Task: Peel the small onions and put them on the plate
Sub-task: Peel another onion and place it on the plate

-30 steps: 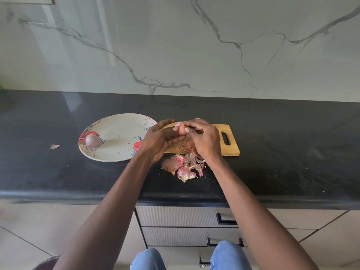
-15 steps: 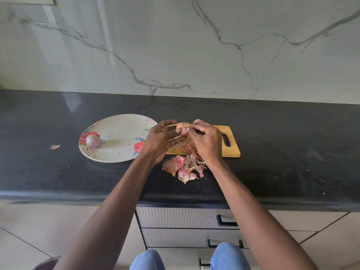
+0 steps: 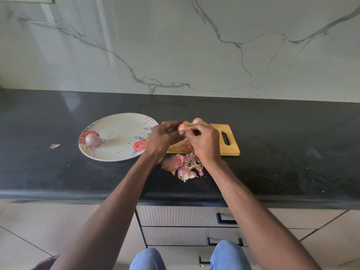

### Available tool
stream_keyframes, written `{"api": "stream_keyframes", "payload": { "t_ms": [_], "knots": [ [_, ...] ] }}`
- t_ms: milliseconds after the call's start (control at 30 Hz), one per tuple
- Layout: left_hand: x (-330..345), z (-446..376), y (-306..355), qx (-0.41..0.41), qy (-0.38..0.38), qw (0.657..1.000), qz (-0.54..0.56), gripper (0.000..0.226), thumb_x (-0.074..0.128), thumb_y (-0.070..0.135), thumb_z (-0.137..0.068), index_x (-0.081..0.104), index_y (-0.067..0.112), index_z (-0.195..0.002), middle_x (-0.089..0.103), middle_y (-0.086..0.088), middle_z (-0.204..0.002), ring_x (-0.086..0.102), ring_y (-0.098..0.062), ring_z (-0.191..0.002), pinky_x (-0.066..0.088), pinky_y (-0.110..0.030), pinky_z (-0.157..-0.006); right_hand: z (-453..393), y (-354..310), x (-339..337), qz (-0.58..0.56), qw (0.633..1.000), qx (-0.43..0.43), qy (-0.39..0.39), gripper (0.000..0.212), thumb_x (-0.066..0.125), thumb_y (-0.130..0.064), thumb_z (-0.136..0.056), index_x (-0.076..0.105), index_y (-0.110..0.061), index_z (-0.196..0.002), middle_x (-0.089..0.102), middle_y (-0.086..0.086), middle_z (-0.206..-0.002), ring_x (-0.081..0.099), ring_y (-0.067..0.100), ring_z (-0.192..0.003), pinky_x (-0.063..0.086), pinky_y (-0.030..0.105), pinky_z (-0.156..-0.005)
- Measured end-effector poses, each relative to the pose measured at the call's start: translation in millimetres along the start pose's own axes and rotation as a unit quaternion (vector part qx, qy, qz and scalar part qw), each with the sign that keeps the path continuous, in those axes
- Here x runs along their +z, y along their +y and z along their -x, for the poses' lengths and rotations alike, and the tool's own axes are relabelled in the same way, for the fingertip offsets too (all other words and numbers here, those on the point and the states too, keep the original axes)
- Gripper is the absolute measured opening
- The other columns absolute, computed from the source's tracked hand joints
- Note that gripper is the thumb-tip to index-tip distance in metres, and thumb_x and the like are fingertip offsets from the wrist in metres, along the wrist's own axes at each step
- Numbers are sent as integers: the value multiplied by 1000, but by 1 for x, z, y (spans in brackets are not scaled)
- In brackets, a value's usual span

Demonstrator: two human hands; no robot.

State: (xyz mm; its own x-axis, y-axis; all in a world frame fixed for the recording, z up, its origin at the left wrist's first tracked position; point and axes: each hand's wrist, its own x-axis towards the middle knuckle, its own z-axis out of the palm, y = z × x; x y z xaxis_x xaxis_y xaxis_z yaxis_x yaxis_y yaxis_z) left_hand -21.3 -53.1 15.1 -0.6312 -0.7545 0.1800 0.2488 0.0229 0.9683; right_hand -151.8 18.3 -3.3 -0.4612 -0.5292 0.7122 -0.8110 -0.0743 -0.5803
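My left hand [image 3: 163, 138] grips a small pinkish onion [image 3: 182, 126] above the left end of the wooden cutting board [image 3: 229, 151]. My right hand [image 3: 204, 141] pinches at the onion's skin from the right. Another unpeeled small onion [image 3: 197, 120] peeks out behind my right hand on the board. One peeled purple onion [image 3: 93, 140] lies at the left side of the floral plate [image 3: 118, 152]. A heap of onion skins [image 3: 183, 166] lies on the counter just in front of the board.
The black stone counter [image 3: 292, 152] runs the full width, with a marble wall behind. A single skin scrap [image 3: 54, 146] lies left of the plate. Drawers with dark handles [image 3: 226, 221] sit below the counter edge.
Both hands have shifted the onion slightly; my right fingers have moved over its top and closed on the skin. The plate, board and peels have not moved.
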Motion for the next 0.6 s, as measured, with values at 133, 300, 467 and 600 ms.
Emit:
{"api": "stream_keyframes", "payload": {
  "t_ms": [133,300,467,600],
  "knots": [
    [0,-1,-2,-4,-6,1000,3,30,70,-5,-87,70,6,-115,76,-12,-110,73,-28,-101,60,-38,-91,0,1,3,55,998,-36,2,19,74,-3,-81,57,-3,-71,58,9,-76,45,12,-69,33,17,-60],
    [0,-4,1,-59,8,993,99,27,65,-7,-90,62,-3,-117,74,-17,-107,73,-29,-96,62,-35,-83,0,-2,3,4,999,-34,-1,23,71,-12,-85,51,-12,-74,53,4,-79,46,11,-71,36,17,-61],
    [-1,-3,6,-109,5,979,171,27,61,-6,-90,58,-7,-117,72,-21,-103,73,-29,-94,61,-38,-87,-2,-6,-2,-72,996,47,-29,18,75,-10,-85,59,-10,-76,62,6,-82,55,14,-72,45,20,-62],
    [0,-3,10,-132,14,972,194,20,50,-7,-98,58,-6,-116,70,-22,-109,72,-32,-99,62,-38,-86,-6,-11,-8,-127,983,130,-39,8,67,-7,-90,70,-1,-86,69,8,-85,64,15,-78,49,19,-67]
  ]
}}
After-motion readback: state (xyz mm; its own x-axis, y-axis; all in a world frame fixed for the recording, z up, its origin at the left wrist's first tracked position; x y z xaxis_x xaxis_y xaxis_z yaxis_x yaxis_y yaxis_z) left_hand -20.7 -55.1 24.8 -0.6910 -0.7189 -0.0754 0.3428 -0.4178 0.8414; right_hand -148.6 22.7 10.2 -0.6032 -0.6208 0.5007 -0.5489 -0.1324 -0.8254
